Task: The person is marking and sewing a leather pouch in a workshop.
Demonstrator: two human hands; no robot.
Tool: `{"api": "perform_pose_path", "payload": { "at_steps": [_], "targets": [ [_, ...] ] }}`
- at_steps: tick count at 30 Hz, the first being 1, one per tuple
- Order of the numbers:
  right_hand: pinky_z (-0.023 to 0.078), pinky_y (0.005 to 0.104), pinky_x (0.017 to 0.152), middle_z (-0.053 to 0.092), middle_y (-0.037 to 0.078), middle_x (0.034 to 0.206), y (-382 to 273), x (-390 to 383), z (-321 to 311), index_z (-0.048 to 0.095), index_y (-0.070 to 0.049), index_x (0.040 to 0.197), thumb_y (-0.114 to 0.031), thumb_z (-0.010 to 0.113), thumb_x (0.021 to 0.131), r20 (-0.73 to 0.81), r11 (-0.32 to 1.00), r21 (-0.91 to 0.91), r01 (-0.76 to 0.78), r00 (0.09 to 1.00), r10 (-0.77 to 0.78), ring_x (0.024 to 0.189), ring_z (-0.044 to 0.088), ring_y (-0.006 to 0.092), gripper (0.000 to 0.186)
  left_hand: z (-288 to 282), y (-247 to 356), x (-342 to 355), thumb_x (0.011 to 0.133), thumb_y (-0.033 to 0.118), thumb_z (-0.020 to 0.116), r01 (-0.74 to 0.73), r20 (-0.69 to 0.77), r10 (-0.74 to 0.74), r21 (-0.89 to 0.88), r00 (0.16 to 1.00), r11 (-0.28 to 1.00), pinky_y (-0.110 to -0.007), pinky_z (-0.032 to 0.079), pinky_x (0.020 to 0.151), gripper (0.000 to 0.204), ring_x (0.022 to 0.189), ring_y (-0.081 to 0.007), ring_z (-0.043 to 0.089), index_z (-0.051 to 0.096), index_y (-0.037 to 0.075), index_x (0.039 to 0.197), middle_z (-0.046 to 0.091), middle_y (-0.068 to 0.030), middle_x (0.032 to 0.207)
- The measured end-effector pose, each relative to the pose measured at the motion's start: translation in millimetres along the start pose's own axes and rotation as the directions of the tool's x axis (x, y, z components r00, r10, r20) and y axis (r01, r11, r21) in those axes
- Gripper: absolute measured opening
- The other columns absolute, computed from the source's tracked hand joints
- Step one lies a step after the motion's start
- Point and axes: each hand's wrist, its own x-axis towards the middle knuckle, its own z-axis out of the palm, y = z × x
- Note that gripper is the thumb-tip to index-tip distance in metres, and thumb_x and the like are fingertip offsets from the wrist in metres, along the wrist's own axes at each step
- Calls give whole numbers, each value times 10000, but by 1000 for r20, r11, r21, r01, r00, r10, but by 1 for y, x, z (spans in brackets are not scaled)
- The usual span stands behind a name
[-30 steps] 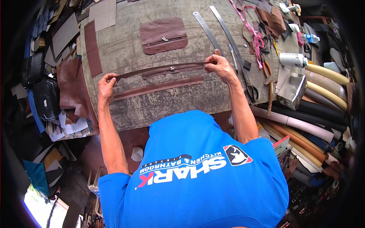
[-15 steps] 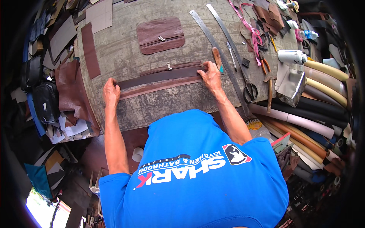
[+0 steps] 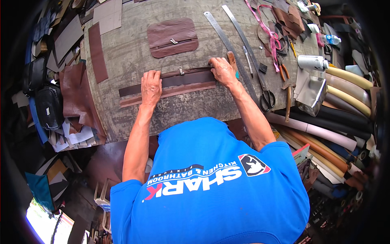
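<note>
A brown zipper strip (image 3: 170, 74) with a silver pull lies across the table in front of me. Its left end is under the curled fingers of my left hand (image 3: 151, 87), and my right hand (image 3: 223, 71) pinches the right end; the fingertips are partly hidden. Just nearer to me is a dark brown strip (image 3: 183, 80), which passes beneath my left hand. Along its near side runs a lighter reddish-brown strip (image 3: 191, 88). Beyond the zipper lies a rounded brown leather panel (image 3: 172, 38) with a zipper set into it.
A wooden-handled tool (image 3: 232, 62), two metal rulers (image 3: 227, 38), a pen (image 3: 248, 61) and black scissors (image 3: 267, 99) lie on the right. Farther right are orange-handled pliers (image 3: 283, 73), a hammer (image 3: 288, 99) and rolls of material (image 3: 349, 77). Brown leather (image 3: 77, 93) hangs over the left edge.
My left hand has left the dark strip's left end and moved right to the zipper strip. My right hand has shifted slightly away from me, from the dark strip onto the zipper's end.
</note>
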Motion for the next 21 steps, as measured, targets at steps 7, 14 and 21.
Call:
{"api": "perform_pose_path", "payload": {
  "at_steps": [7, 14, 21],
  "targets": [
    [462, 413, 797, 584, 128, 881, 13, 6, -5, 619, -50, 906, -54, 656, 793, 13, 971, 208, -114, 993, 114, 895, 568, 319, 118, 2, -8, 9, 790, 61, 666, 60, 116, -59, -8, 992, 998, -418, 447, 840, 207, 968, -305, 542, 638, 49, 995, 579, -102, 937],
    [489, 316, 717, 629, 86, 822, -8, 1, -29, 623, -29, 959, -88, 674, 829, 93, 787, 534, -309, 947, 308, 786, 616, 190, 152, -17, -22, 34, 860, 116, 606, 322, 242, -239, -411, 940, 853, -383, 460, 807, 144, 900, -293, 586, 652, 30, 967, 611, -128, 913],
    [496, 311, 686, 648, 88, 782, -18, -35, -12, 590, 8, 998, -146, 750, 760, 103, 695, 544, -469, 860, 500, 755, 623, 164, 325, -38, -9, 20, 851, 193, 637, 352, 389, -218, -318, 895, 880, -415, 488, 764, 198, 833, -337, 639, 648, 20, 947, 667, -162, 854]
  ]
}}
